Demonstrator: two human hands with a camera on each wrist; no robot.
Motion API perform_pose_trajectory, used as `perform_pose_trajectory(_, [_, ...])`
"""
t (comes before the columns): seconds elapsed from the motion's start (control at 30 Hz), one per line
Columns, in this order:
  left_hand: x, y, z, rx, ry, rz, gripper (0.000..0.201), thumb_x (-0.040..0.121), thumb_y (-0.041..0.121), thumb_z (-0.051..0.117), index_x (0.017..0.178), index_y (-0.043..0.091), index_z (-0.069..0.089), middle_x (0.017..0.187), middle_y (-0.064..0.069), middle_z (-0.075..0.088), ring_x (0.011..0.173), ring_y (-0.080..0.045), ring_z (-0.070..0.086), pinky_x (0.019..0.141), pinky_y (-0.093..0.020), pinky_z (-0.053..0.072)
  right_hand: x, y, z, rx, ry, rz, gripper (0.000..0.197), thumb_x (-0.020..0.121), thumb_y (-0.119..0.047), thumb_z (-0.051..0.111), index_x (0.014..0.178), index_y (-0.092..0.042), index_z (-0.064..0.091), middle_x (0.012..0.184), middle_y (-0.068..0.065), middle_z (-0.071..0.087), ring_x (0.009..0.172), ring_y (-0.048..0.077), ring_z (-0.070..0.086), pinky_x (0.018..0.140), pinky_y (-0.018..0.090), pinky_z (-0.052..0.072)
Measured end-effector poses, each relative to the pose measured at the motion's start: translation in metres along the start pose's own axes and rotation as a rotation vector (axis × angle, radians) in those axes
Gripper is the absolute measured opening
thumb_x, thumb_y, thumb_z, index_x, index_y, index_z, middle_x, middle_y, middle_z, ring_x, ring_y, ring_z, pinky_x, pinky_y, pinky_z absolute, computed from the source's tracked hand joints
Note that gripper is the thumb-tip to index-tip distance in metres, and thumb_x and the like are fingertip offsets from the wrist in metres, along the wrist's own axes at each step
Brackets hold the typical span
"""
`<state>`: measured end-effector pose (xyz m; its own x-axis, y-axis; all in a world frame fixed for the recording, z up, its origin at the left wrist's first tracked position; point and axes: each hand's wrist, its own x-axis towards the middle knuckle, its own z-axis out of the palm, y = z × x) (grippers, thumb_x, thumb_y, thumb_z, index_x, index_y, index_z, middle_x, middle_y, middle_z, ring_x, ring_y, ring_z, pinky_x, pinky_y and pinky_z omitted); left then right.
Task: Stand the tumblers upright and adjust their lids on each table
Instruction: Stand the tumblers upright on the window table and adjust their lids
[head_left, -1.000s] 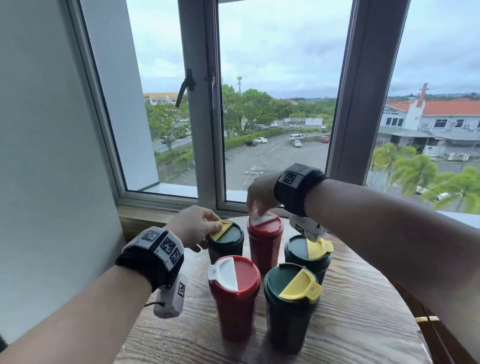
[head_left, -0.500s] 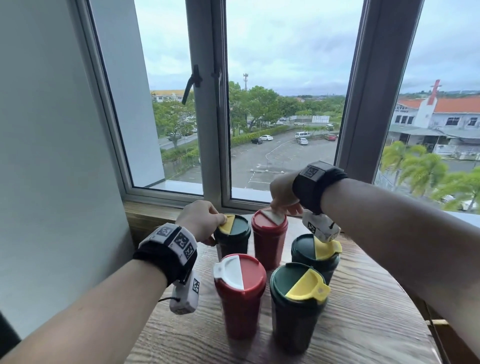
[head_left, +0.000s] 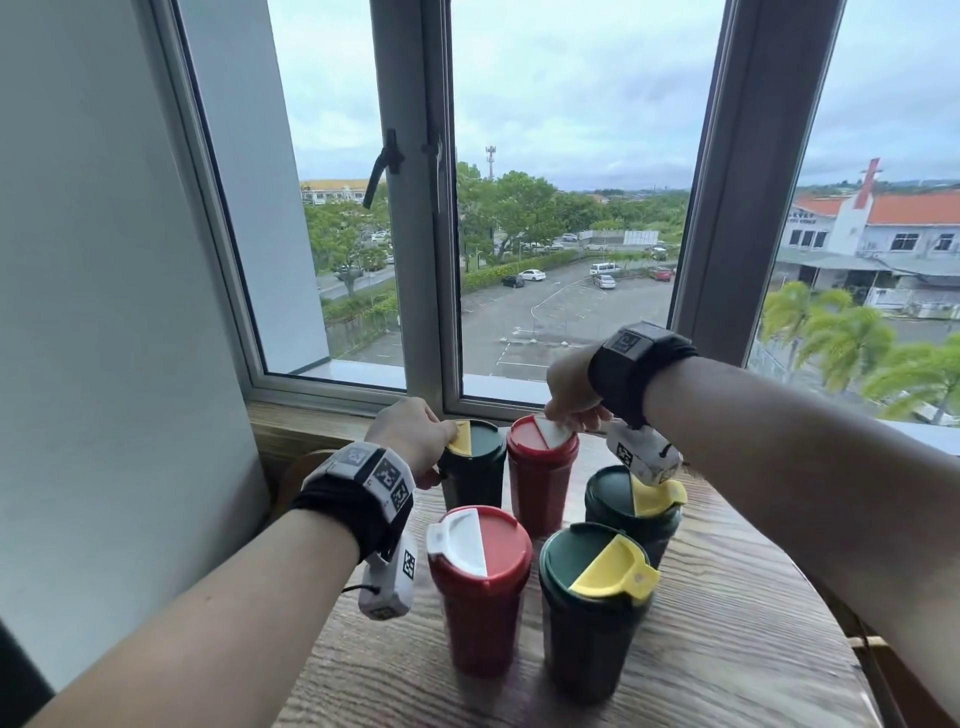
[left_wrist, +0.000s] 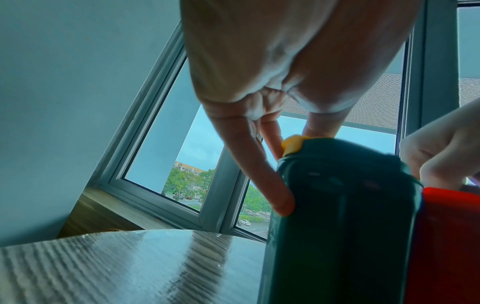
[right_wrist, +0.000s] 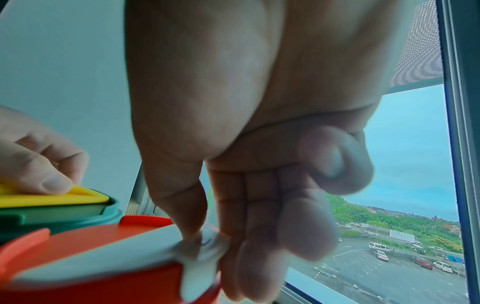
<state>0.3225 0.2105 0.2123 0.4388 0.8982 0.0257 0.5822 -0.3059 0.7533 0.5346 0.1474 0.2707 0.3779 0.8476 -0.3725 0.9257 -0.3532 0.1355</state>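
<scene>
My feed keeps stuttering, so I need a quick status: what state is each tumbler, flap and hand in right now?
Back green tumbler: upright, yellow flap under left thumb.
Back red tumbler: upright, white flap raised, tab pinched.
Right green tumbler: upright, flap raised.
Front red tumbler: upright, flap down flat.
Front green tumbler: upright, flap raised.
Left hand: holds back green tumbler.
Right hand: pinches white flap's tab.
Window: shut.

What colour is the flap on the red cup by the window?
White flap on the back red plastic tumbler, clearest in the right wrist view.
</scene>
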Motion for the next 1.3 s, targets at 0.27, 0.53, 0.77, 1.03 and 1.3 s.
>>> perform_pose_trajectory(0.27, [-0.007,0.002,-0.002,0.135,-0.050,0.011,0.034,0.093,0.047,0.061,0.099,0.014,0.061,0.088,-0.009,0.072,0.071,-0.027,0.077,0.066,-0.050,0.065,-0.030,-0.001,-0.019,-0.011,0.150,0.004,0.035,0.099,-0.038,0.060,0.094,-0.007,0.076,0.084,0.005,0.080,0.050,0.010,0.061,0.050,0.024,0.043])
perform_pose_trajectory(0.53, [-0.021,-0.003,-0.017,0.358,0.036,0.179,0.060,0.094,0.061,0.052,0.133,0.016,0.055,0.127,-0.005,0.065,0.113,-0.023,0.061,0.095,-0.039,0.049,-0.077,0.018,-0.014,0.112,0.313,-0.120,0.028,0.095,-0.038,0.066,0.092,-0.012,0.078,0.079,-0.001,0.077,0.063,0.016,0.068,0.054,0.027,0.053])
perform_pose_trajectory(0.77, [-0.094,-0.012,-0.023,0.303,0.174,0.362,0.050,0.094,0.064,0.049,0.116,0.022,0.066,0.106,0.003,0.072,0.094,-0.015,0.066,0.084,-0.037,0.056,-0.136,0.046,0.044,0.155,0.320,-0.209,0.049,0.088,-0.055,0.071,0.125,-0.023,0.070,0.119,-0.006,0.070,0.109,0.018,0.064,0.098,0.041,0.053])
perform_pose_trajectory(1.03, [-0.146,-0.026,0.001,0.372,-0.053,0.400,0.098,0.074,0.086,0.049,0.147,0.022,0.048,0.145,0.004,0.054,0.129,-0.012,0.051,0.103,-0.029,0.040,-0.147,0.066,0.094,0.214,0.311,-0.169,0.066,0.073,-0.069,0.074,0.122,-0.025,0.068,0.117,-0.005,0.069,0.108,0.019,0.064,0.096,0.042,0.054])
perform_pose_trajectory(1.3, [-0.142,-0.036,-0.003,0.317,-0.154,0.394,0.104,0.074,0.056,0.078,0.159,0.021,0.030,0.163,0.003,0.033,0.148,-0.012,0.030,0.117,-0.027,0.022,-0.142,0.067,0.117,0.472,0.374,-0.234,0.066,0.073,-0.053,0.086,0.126,-0.019,0.065,0.107,0.001,0.072,0.083,0.016,0.070,0.079,0.040,0.063])
